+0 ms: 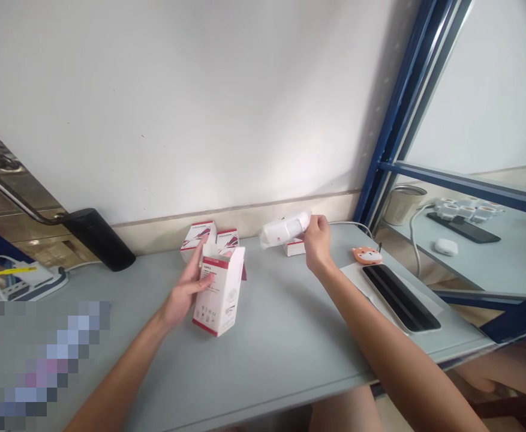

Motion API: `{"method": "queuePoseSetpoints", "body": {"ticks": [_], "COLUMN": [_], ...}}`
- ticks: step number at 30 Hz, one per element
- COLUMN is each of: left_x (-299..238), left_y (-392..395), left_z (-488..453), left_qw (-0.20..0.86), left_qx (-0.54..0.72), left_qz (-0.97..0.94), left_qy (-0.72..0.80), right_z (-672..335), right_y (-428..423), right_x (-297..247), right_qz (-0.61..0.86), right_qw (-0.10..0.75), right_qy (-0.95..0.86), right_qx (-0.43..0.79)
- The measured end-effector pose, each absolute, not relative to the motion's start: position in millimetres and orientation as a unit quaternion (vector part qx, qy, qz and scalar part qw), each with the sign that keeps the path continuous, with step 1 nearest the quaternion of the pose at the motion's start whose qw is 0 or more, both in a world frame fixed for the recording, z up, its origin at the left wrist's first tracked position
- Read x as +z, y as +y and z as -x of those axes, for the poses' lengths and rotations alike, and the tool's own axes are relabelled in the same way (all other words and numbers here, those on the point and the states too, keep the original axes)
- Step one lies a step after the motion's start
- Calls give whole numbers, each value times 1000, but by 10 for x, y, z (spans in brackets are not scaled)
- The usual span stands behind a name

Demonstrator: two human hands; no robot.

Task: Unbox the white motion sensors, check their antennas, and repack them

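My left hand (185, 289) rests its fingers against a white and red carton (220, 294) that stands upright on the grey table (271, 348) with its top flap open. My right hand (317, 240) is raised near the back wall, pinched on a white device in a clear bag (285, 230). Two more red and white cartons (198, 235) stand behind the open one, and another small carton (294, 247) sits under the held device.
A black cylinder (98, 239) lies at the back left beside a power strip (29, 282). To the right lie a dark slab on a white sheet (400, 297) and an orange cat-shaped item (367, 255). A blue rack post (397, 114) borders a second table.
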State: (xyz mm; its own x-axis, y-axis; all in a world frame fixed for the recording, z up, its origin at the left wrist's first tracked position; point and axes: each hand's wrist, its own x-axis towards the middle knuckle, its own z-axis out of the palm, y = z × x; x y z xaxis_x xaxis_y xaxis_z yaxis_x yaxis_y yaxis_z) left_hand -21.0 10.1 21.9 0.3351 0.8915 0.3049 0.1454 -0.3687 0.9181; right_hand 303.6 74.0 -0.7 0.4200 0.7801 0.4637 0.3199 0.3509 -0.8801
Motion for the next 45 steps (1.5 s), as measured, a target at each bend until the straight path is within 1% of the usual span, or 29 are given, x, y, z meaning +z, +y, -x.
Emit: {"method": "queuePoseSetpoints", "body": {"ticks": [3, 5, 8, 10, 13, 15, 17, 19, 21, 22, 24, 27, 32, 35, 37, 41, 43, 45], "left_x": [226, 267, 392, 481, 544, 529, 485, 428, 366, 334, 269, 190, 165, 172, 159, 122, 119, 121], "left_y": [159, 222, 325, 385, 432, 411, 339, 232, 115, 61, -31, -126, -207, -232, -244, -273, -303, -346], "left_z": [278, 315, 319, 287, 199, 106, -19, -166, -310, -371, -459, -499, -458, -452, -452, -448, -460, -490], "left_qw": [498, 498, 432, 340, 190, 139, 124, 169, 286, 364, 488, 609, 701, 740, 761, 795, 815, 835], "left_qx": [309, 222, 135, 99, 111, 163, 229, 296, 367, 369, 367, 388, 436, 436, 431, 420, 409, 389], "left_qz": [-722, -754, -813, -865, -916, -920, -901, -851, -792, -760, -690, -599, -464, -412, -390, -350, -336, -328], "left_qy": [367, 367, 366, 356, 335, 328, 346, 399, 395, 392, 388, 347, 320, 305, 290, 264, 236, 208], "right_z": [-3043, -3048, -3051, -3038, -2991, -2948, -2892, -2818, -2731, -2687, -2608, -2525, -2431, -2412, -2437, -2550, -2599, -2630], "right_y": [753, 742, 722, 715, 707, 694, 664, 613, 544, 506, 429, 318, 124, 34, 8, 22, 35, 45], "right_x": [-2, 19, 31, 20, -6, -12, -9, -1, 10, 19, 51, 137, 302, 369, 404, 459, 479, 498], "right_qz": [556, 564, 573, 575, 571, 565, 561, 559, 554, 551, 539, 492, 392, 371, 369, 351, 344, 341], "right_qw": [684, 699, 708, 707, 703, 702, 697, 685, 667, 659, 647, 653, 654, 646, 627, 570, 590, 633], "right_qy": [-432, -400, -377, -374, -377, -381, -384, -394, -413, -424, -437, -445, -539, -566, -578, -598, -591, -574], "right_qx": [190, 184, 171, 174, 192, 208, 227, 251, 277, 289, 316, 365, 357, 353, 369, 442, 430, 391]}}
